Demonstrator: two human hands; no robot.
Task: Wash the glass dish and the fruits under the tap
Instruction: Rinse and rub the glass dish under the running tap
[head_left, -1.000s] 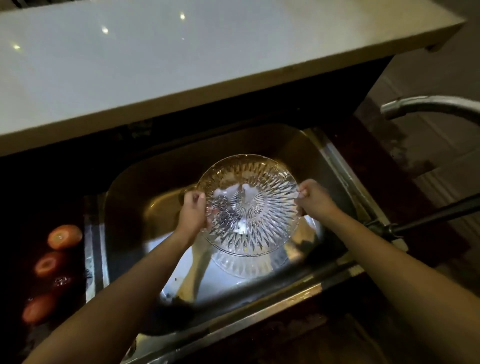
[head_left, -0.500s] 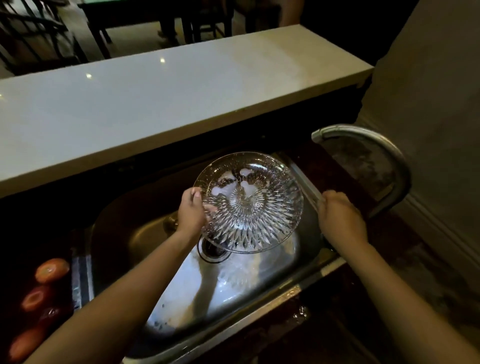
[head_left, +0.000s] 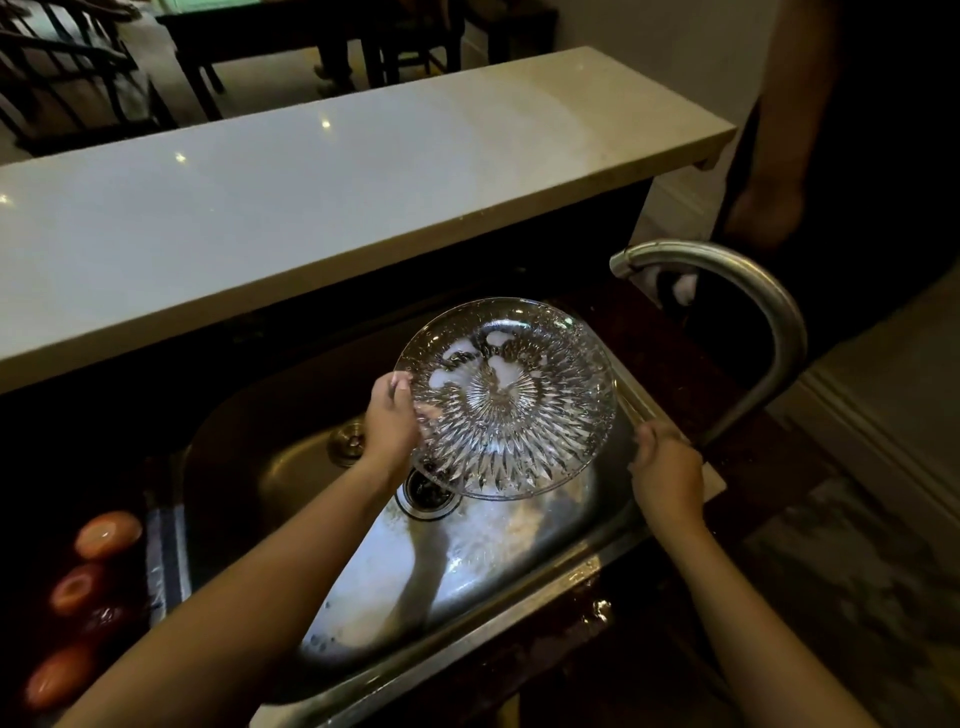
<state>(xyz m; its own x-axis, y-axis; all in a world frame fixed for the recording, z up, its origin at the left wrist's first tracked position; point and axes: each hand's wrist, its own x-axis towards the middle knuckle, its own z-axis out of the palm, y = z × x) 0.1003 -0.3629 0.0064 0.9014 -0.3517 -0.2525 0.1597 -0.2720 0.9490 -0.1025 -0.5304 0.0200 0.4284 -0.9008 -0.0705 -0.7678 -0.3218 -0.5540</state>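
Dish step in hand: my left hand (head_left: 389, 423) pinches the rim of the sudsy glass dish (head_left: 506, 397), tilted over the sink (head_left: 249, 467); my right hand (head_left: 667, 470) curls near the tap (head_left: 782, 332) base, grip unclear; next I need water running, dish under the spout; fruits (head_left: 106, 532) wait left; nothing blocks.

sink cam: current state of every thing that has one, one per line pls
glass dish: tilted, sudsy and wet, held over the sink
left-hand grip: pinches the dish's left rim
right-hand grip: off the dish, fingers curled at the sink's right rim; unclear if holding anything
tap: no water seen running
sink: wet, drain strainer showing
fruits: on the counter left of the sink, untouched
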